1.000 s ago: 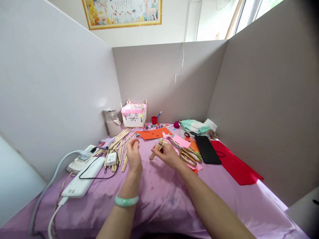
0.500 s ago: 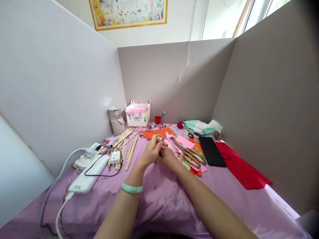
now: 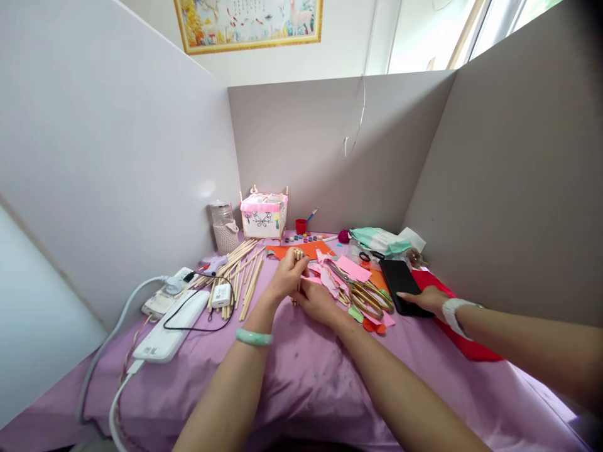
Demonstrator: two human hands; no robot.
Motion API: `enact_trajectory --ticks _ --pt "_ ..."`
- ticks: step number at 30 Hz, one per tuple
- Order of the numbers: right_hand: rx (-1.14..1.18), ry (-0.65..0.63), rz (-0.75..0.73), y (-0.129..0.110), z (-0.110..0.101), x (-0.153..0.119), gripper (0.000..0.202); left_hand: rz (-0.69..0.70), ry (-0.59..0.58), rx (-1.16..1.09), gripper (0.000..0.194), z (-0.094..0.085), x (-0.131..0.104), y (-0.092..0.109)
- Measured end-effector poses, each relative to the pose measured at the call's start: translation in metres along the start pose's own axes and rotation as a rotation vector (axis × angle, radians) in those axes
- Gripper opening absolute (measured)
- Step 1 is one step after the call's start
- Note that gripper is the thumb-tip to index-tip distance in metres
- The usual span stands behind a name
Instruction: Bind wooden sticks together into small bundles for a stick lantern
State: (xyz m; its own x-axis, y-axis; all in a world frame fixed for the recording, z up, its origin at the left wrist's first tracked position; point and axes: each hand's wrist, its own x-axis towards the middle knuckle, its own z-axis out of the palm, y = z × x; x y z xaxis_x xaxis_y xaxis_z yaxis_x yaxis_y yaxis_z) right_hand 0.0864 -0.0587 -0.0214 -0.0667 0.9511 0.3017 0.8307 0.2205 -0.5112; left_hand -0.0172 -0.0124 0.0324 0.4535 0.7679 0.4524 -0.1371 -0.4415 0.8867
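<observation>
- I'm counting three hands: left hand [image 3: 287,275], right hand [image 3: 318,302], another person's hand [image 3: 428,298].
- I'm seeing two scissor pairs: gold scissors [image 3: 357,288], black scissors [image 3: 376,255].
- I'm finding one red cup [image 3: 300,226], one jar [image 3: 225,230].
- Loose sticks [image 3: 252,289] are overlapping beyond counting.

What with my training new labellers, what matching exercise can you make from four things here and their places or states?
Things
1. stick bundle
2. flat black device
3. gold-handled scissors
4. red cup

Places or states
A. lying among pink paper pieces
B. with a blue brush leaning out of it
C. gripped by the left hand and right hand
D. touched by another person's hand

Right pairs: 1-C, 2-D, 3-A, 4-B
</observation>
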Motion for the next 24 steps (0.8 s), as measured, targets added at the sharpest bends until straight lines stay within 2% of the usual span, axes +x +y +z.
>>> enact_trajectory --ticks 4,9,19,21,24 --pt "-0.044 0.065 -0.017 -0.002 0.003 0.001 0.028 0.051 0.049 -0.009 0.016 0.002 0.000 -0.006" --pt "-0.074 0.014 0.020 -0.001 0.008 0.001 0.031 0.028 0.044 0.033 0.018 0.002 0.000 -0.013" --pt "-0.128 0.023 0.048 -0.006 0.011 0.002 0.031 0.003 0.036 -0.053 0.023 0.004 -0.004 -0.018" --pt "-0.104 0.001 0.036 -0.007 0.006 0.002 0.029 0.006 0.067 -0.055 0.025 0.004 -0.004 -0.022" --pt "-0.022 -0.031 -0.017 0.002 -0.016 0.001 0.027 0.007 0.127 -0.092 0.028 0.001 -0.002 -0.027"
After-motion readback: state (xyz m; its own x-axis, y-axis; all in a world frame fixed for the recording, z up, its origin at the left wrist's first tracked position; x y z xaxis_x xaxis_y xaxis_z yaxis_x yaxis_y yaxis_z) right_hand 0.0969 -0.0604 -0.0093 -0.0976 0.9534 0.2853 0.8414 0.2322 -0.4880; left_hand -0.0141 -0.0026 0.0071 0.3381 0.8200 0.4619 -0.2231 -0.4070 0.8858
